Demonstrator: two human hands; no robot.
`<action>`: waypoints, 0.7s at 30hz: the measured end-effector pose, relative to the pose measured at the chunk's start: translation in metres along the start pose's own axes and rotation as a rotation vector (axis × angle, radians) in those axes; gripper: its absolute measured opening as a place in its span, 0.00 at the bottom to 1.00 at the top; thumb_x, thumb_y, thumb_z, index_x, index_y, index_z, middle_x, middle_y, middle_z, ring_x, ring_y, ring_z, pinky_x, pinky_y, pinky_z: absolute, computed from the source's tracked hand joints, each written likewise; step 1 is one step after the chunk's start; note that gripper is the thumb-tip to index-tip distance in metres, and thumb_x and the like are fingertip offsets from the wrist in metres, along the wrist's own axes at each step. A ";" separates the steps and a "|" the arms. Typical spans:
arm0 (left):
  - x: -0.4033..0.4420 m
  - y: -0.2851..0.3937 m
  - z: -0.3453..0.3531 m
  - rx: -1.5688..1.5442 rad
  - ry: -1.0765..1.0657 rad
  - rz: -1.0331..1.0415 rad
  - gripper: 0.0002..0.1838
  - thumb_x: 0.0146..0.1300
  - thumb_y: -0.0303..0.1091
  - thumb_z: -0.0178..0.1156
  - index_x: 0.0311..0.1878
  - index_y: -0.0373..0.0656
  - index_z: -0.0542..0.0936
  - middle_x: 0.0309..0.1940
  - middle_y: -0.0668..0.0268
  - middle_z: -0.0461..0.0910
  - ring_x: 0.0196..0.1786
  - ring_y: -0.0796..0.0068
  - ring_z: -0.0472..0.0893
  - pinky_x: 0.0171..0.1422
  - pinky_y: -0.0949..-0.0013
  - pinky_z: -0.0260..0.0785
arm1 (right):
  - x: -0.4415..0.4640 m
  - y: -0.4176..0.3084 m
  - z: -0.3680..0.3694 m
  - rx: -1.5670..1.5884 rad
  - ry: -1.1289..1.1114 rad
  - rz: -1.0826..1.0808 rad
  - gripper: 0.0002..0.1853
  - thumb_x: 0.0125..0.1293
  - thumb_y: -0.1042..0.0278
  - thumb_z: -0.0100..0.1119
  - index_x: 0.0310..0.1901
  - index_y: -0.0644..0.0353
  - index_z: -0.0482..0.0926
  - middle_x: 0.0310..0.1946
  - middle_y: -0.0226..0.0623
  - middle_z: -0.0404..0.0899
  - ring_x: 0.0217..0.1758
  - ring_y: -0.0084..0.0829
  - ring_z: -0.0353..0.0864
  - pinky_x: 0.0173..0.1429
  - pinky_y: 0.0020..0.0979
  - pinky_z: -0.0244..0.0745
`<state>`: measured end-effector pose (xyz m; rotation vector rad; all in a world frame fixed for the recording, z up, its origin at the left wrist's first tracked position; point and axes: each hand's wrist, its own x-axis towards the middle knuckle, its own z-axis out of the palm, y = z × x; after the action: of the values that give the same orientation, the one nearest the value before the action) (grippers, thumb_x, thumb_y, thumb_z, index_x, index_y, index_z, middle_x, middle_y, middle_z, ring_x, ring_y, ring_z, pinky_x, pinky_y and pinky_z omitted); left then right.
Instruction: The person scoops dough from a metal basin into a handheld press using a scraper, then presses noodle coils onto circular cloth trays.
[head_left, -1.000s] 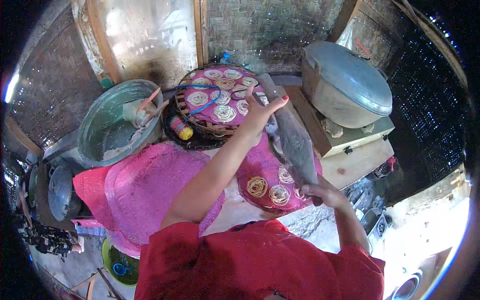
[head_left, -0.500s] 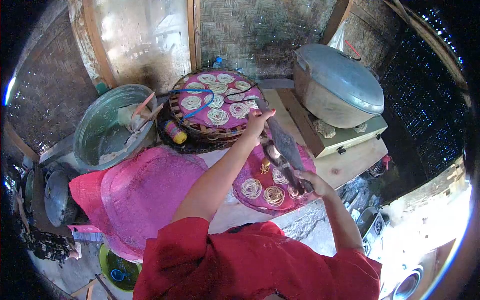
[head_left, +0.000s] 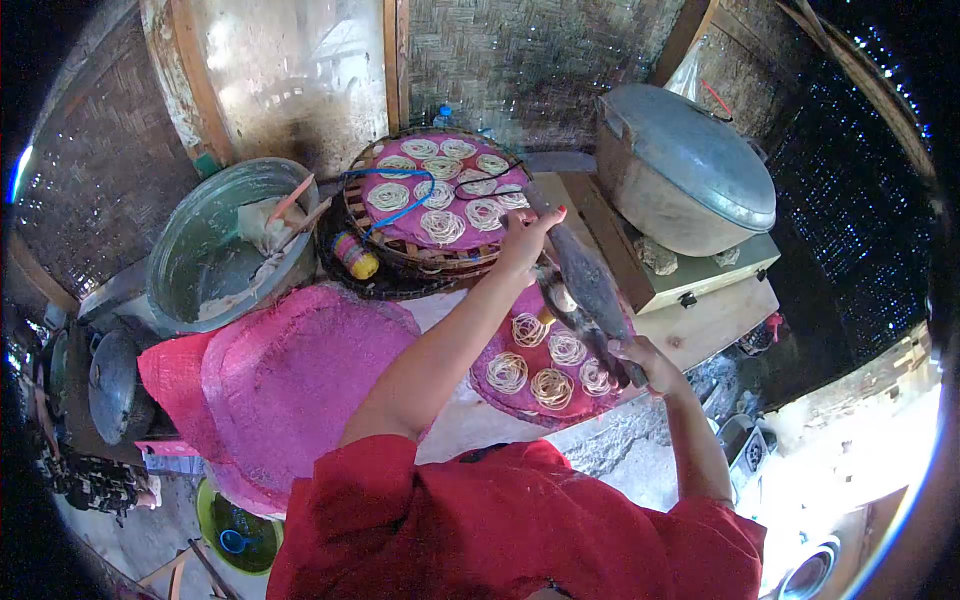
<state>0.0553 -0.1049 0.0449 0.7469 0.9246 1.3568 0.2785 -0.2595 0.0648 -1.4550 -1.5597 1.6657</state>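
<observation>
My left hand (head_left: 530, 242) is closed around the upper end of a dark two-bar dough press (head_left: 588, 280), which looks wooden. Around its lower end my right hand (head_left: 648, 366) is wrapped. The press is tilted across a round pink mat (head_left: 515, 400), and a pale plug shows between its bars. Beneath it, several coiled nests of noodle strands (head_left: 507, 372) lie on the mat. My hands and the press hide part of this mat. Behind my left hand, a second pink mat (head_left: 402, 232) bears more nests on a round woven tray (head_left: 356, 208).
To the left stands a large green basin (head_left: 170, 275) with dough and utensils inside. Stacked pink mats (head_left: 310, 380) lie in front of it. A big lidded metal pot (head_left: 690, 170) rests on a greenish stove (head_left: 705, 275) at the right. Colourful twine (head_left: 354, 255) is near the tray.
Both hands and the press have shifted slightly to the right over the mat. A nest beneath the press shows more fully now. My grip is unchanged.
</observation>
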 end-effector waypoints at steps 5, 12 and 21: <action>0.024 -0.002 -0.008 0.067 0.008 0.193 0.16 0.53 0.41 0.70 0.36 0.43 0.74 0.24 0.72 0.75 0.27 0.81 0.71 0.32 0.73 0.62 | 0.016 0.007 0.013 0.119 0.036 -0.089 0.22 0.63 0.46 0.57 0.39 0.62 0.80 0.29 0.31 0.78 0.26 0.22 0.75 0.30 0.24 0.68; 0.009 -0.013 -0.015 -0.009 -0.006 0.145 0.09 0.54 0.37 0.67 0.31 0.45 0.77 0.23 0.74 0.74 0.22 0.82 0.72 0.26 0.75 0.62 | -0.003 -0.002 0.022 0.188 -0.042 -0.047 0.22 0.63 0.46 0.57 0.41 0.61 0.78 0.26 0.30 0.76 0.26 0.20 0.73 0.28 0.25 0.66; 0.011 -0.044 -0.010 -0.021 0.001 0.109 0.27 0.52 0.37 0.72 0.48 0.39 0.67 0.39 0.63 0.74 0.41 0.73 0.75 0.47 0.66 0.67 | 0.022 0.046 0.008 0.138 0.026 -0.077 0.24 0.62 0.47 0.59 0.47 0.62 0.76 0.26 0.28 0.76 0.27 0.19 0.74 0.29 0.23 0.65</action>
<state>0.0673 -0.0985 0.0007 0.7900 0.8794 1.4603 0.2786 -0.2572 0.0128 -1.3245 -1.4385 1.6684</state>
